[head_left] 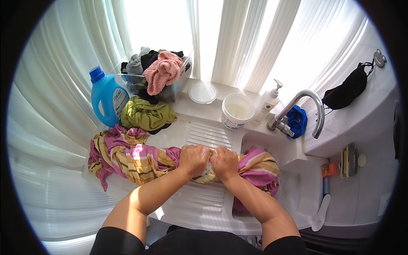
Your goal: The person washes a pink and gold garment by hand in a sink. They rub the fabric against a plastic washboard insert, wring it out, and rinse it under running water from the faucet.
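Note:
A long pink, yellow and brown striped cloth [142, 159] lies across the ribbed washboard [210, 135] of the white sink unit. Its right end hangs into the sink basin [293, 187]. Side by side over the washboard, my left hand [194, 160] and my right hand [224, 163] are both closed on the cloth, knuckles up. Some white suds show on the fabric and fingers between them. My fingertips are hidden under the hands and folds, and I cannot see whether they grip anything besides the cloth.
Behind the cloth are a green garment [146, 114], a blue detergent bottle [108, 98] and a bin heaped with clothes [172, 91]. A white tub [237, 111], its lid [203, 92], a pump bottle [267, 102] and a curved faucet [312, 100] line the back. A brush [322, 212] lies right.

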Tool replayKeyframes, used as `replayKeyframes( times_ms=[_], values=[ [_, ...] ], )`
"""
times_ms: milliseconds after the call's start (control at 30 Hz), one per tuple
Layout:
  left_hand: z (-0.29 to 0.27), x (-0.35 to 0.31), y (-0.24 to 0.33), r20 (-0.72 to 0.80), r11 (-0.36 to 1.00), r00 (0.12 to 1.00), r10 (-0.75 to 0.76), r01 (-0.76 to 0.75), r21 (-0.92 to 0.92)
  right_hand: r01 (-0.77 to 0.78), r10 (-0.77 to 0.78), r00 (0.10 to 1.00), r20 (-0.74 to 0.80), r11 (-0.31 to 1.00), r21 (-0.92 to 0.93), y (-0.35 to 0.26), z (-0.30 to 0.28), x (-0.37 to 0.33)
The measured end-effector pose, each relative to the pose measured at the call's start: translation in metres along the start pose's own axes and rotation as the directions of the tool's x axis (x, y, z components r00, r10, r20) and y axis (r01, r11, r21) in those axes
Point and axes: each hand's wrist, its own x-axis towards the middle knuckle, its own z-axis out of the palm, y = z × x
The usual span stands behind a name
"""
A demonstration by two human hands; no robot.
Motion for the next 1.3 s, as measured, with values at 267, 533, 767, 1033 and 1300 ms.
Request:
replayKeyframes(
  times_ms=[267, 533, 767, 1033, 1300],
  values=[
    [-0.026, -0.020, 0.006, 0.287, 0.949, 0.948, 0.137, -0.209, 0.237, -0.031, 0.014, 0.840, 0.542, 0.999, 0.023, -0.029, -0.063, 0.004],
    [-0.005, -0.078, 0.006, -0.199, 0.929, 0.912, 0.358, -0.326, 0.177, 0.413, -0.412, 0.877, -0.245, 0.909, -0.050, -0.024, -0.020, -0.060],
    [-0.002, 0.041, 0.000, -0.047, 0.992, 0.995, -0.085, 0.089, 0.091, -0.203, 0.219, 0.961, 0.168, 0.974, -0.104, -0.019, -0.023, 0.025],
    [-0.035, -0.153, 0.025, -0.160, 0.803, 0.788, 0.595, -0.575, 0.157, 0.538, -0.547, 0.831, -0.102, 0.837, -0.101, -0.031, -0.067, -0.131],
    [0.001, 0.041, -0.001, -0.469, 0.991, 0.873, 0.132, -0.099, 0.095, -0.069, -0.011, 0.955, -0.297, 0.964, -0.257, 0.007, -0.007, 0.032]
  ],
)
